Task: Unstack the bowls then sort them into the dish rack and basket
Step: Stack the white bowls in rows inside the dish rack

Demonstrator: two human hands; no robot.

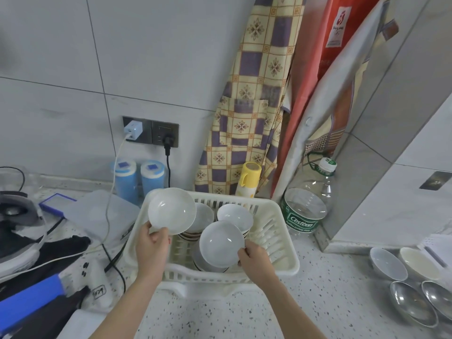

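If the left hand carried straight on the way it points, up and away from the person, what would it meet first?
The left hand already grips a white bowl by its rim. Beyond that, probably the two blue canisters at the wall, though depth is unclear from one view.

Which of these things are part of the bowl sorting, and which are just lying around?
Part of the job: left hand holding a white bowl; right hand holding another bowl; stacked bowls in the cream rack.

Lying about: water bottle, yellow cup, blue canisters, charger, hanging aprons.
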